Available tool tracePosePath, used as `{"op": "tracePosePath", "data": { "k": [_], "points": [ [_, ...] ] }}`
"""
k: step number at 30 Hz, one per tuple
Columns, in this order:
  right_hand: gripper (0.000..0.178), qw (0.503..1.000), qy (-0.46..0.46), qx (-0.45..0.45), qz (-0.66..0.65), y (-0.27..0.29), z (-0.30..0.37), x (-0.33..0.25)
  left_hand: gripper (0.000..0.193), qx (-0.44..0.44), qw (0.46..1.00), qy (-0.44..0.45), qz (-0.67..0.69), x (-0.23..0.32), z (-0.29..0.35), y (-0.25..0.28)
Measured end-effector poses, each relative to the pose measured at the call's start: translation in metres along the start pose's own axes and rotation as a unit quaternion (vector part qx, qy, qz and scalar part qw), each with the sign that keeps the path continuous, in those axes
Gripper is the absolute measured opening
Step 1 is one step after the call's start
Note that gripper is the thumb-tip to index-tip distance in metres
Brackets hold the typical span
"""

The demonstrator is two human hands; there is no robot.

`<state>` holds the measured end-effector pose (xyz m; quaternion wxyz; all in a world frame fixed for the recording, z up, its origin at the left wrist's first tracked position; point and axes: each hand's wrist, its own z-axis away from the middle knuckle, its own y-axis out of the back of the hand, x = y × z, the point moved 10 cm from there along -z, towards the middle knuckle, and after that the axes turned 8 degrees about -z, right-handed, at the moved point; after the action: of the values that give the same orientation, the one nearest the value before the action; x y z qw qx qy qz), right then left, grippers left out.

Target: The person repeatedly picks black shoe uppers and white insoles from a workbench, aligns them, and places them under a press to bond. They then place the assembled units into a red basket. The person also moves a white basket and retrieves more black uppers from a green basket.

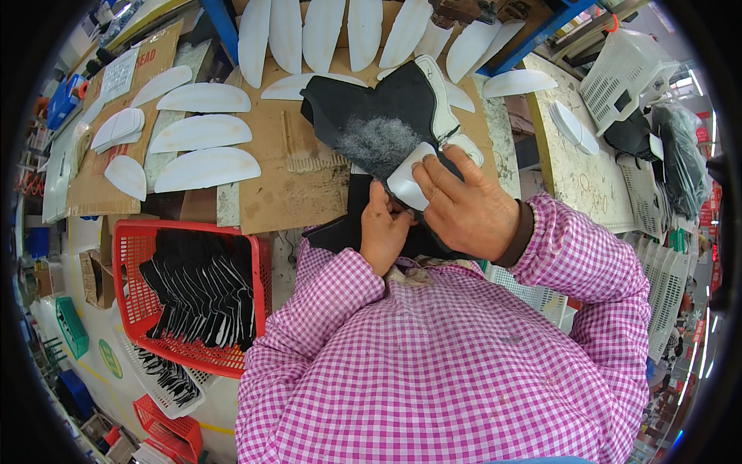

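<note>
A black shoe upper [340,108] lies on the cardboard-covered bench in front of me, with a patch of whitish fuzzy strands on its surface. My left hand [382,232] pinches its near edge between thumb and fingers. Bent over that same edge is a smooth white half-moon stiffener [403,184]. My right hand [473,203] grips this stiffener, fingers on top and thumb underneath, partly out of sight. White-edged material [439,97] shows along the upper's right side. More black material [357,203] hangs at the bench edge below my hands.
White half-moon pieces [207,134] lie spread out at left and along the back [325,35]. A red basket [189,359] of stacked black pieces stands at lower left. On the right side table [580,174] are a small stack of white pieces [573,127] and a white plastic basket [626,77].
</note>
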<state>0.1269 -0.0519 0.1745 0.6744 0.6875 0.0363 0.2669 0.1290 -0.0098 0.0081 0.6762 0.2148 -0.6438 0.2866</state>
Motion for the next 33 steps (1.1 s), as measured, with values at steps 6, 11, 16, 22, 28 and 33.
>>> {"op": "tracePosePath", "data": {
  "k": [6, 11, 16, 22, 28, 33],
  "points": [
    [0.023, 0.999, 0.001, 0.034, -0.025, -0.005, 0.008, 0.002, 0.05, -0.015, 0.996, -0.062, -0.059, 0.016, -0.003, 0.008],
    [0.023, 0.997, 0.004, 0.045, -0.056, -0.004, 0.012, 0.004, 0.058, -0.058, 0.977, 0.039, 0.201, 0.008, -0.015, 0.011],
    [0.024, 0.998, 0.01, 0.018, -0.059, -0.003, 0.005, 0.004, 0.057, -0.119, 0.969, 0.083, 0.201, 0.01, -0.029, 0.004],
    [0.022, 0.999, 0.021, 0.012, -0.042, -0.002, -0.01, -0.001, 0.045, -0.076, 0.987, -0.11, -0.089, 0.035, -0.038, 0.012],
    [0.026, 0.993, 0.075, -0.07, -0.049, -0.014, -0.016, -0.009, 0.041, -0.043, 0.972, -0.187, -0.133, 0.056, -0.035, 0.016],
    [0.027, 0.99, 0.101, -0.1, 0.009, -0.023, -0.022, -0.016, 0.035, 0.01, 0.967, -0.176, -0.184, 0.06, -0.04, 0.021]
  ]
}}
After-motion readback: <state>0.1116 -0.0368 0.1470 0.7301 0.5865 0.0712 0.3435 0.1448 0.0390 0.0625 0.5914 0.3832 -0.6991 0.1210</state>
